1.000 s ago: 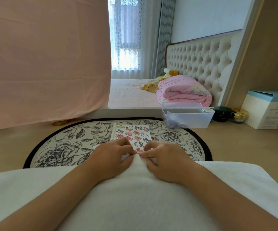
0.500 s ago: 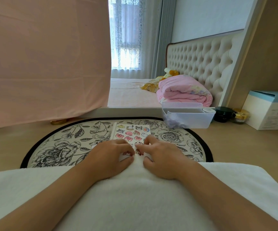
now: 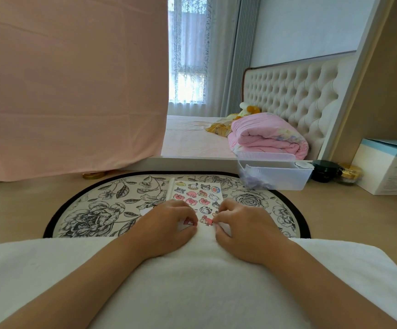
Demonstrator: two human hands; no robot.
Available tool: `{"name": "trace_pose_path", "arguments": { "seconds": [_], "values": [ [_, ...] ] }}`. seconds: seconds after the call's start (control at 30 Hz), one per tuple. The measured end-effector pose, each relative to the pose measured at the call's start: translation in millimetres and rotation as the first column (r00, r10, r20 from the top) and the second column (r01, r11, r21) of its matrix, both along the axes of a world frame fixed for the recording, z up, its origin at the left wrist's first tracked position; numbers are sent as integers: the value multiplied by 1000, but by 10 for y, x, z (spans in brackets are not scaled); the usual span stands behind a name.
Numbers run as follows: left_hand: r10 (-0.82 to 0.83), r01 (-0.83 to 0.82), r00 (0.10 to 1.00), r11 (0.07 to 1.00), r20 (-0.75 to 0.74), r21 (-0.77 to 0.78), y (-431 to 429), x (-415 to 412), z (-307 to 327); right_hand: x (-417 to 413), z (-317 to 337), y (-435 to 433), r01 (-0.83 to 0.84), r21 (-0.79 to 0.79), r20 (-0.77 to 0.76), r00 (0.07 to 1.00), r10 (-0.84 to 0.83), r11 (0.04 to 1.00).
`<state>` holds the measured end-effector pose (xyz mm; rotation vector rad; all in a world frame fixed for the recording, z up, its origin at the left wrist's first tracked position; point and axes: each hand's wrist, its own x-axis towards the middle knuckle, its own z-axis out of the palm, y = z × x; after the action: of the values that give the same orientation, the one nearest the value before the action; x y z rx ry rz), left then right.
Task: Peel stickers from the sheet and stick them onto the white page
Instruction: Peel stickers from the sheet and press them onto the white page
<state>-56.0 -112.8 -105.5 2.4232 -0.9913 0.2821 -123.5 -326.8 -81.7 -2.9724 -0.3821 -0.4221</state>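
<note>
Both hands at near edge of sheet [image 3: 197, 193], which lay on mat [image 3: 97, 210]. My left hand [image 3: 166, 222] pinched sheet edge, fingers curled; right hand [image 3: 242, 222] pinched red sticker [image 3: 206, 220] on sheet.

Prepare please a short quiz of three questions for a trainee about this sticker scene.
1. True or false: the sticker sheet lies on the floral mat.
2. What stands at the mat's far right edge? A) clear plastic bin B) kettle C) shoe
3. Which hand, left hand or right hand, touches the red sticker between them with its fingertips?
Key: 1 true; 2 A; 3 right hand.
</note>
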Motion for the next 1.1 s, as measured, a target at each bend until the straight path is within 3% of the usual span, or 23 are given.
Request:
{"name": "trace_pose_path", "arguments": {
  "seconds": [0.13,0.33,0.43,0.57,0.7,0.93,1.03,1.1],
  "values": [
    [58,-61,998,983,-19,-174,157,74,107,119,61,156,2,66,19,1000,-4,998],
    [288,-289,957,957,-38,-27,732,354,207,469,192,605,-63,141,-15,998,66,988],
    [317,-317,946,948,-68,6,889,442,129,670,198,830,-92,148,-47,994,100,985],
    [291,-281,952,954,-94,105,937,517,67,875,175,1057,-117,7,-141,983,117,993],
    [324,-318,940,946,-107,71,983,565,41,996,125,1185,-150,-134,-198,973,122,980],
    [362,-357,929,931,-72,73,981,561,11,1091,109,1293,-231,-321,-44,972,230,918],
    [368,-363,927,929,-77,75,972,544,18,1087,84,1273,-209,-241,-4,977,214,948],
    [371,-366,925,928,-79,72,968,539,15,1073,69,1211,-165,-31,-30,986,164,986]
  ]
}}
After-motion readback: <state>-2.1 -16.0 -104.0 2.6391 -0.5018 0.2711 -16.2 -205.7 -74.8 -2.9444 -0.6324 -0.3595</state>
